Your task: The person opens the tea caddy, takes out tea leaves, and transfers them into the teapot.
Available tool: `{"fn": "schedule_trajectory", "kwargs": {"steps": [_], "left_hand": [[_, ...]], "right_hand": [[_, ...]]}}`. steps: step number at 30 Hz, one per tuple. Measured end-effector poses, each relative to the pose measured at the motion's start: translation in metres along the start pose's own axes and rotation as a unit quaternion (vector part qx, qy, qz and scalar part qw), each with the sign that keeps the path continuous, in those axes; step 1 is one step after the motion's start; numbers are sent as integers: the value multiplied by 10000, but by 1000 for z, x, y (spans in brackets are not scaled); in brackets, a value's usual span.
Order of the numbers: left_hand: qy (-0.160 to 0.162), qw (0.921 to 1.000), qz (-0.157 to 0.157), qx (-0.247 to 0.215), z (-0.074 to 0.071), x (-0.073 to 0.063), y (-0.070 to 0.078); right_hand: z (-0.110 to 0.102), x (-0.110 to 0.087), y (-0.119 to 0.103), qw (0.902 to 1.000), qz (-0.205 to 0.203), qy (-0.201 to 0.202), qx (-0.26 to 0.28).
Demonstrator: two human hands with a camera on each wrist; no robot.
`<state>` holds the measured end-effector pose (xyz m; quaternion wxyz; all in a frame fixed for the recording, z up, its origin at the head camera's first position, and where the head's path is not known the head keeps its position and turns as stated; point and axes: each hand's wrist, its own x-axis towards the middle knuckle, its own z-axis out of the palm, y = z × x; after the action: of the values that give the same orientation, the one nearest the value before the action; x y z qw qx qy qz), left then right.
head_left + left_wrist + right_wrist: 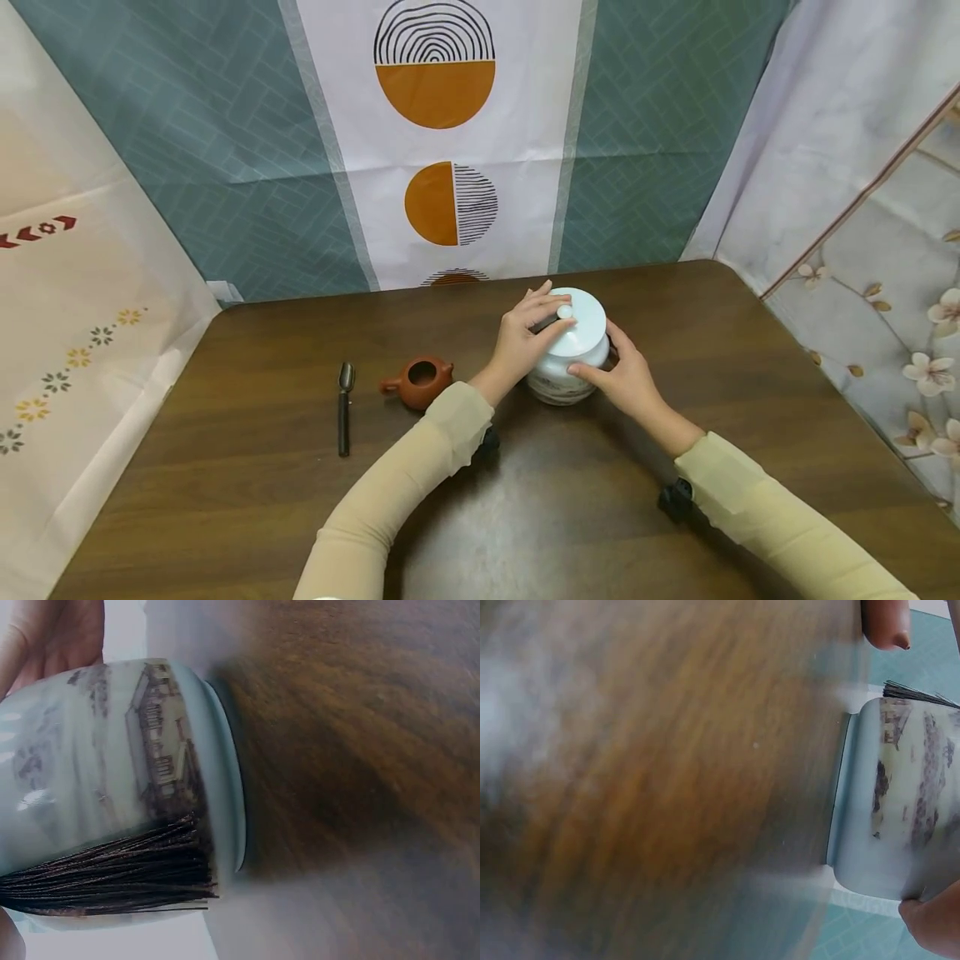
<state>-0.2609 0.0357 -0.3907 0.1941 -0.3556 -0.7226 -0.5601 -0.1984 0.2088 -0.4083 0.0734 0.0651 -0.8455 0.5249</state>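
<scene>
Standing under left hand (527, 332), lidded jar (558, 377) sits gripped by right hand (632, 377)

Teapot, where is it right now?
In the head view, the teapot is left of centre on the table, between the spoon and the left sleeve, left of the jar.

Gleaming smooth like glazed ceramic right here on the jar (560, 375), fibrous along the tassel (127, 874), clay-like on the teapot (416, 397), metallic at the tip of the spoon (343, 412), wood-grained with a soft sheen across the table (247, 500), creased and clothlike on the backdrop (247, 125)!
</scene>
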Motion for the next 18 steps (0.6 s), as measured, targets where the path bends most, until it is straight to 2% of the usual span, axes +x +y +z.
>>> {"fn": "schedule_trajectory", "kwargs": {"steps": [5, 10, 14, 18], "left_hand": [[-26, 10000, 63, 23, -1, -1, 4], [-58, 10000, 67, 38, -4, -6, 11], [16, 10000, -28, -6, -9, -12, 18], [46, 9998, -157, -81, -16, -16, 32]], "right_hand": [[0, -1, 2, 9999, 8, -11, 137], [1, 0, 6, 9999, -140, 80, -26], [1, 1, 7, 9994, -218, 124, -237], [0, 1, 7, 9988, -282, 160, -354]]}}
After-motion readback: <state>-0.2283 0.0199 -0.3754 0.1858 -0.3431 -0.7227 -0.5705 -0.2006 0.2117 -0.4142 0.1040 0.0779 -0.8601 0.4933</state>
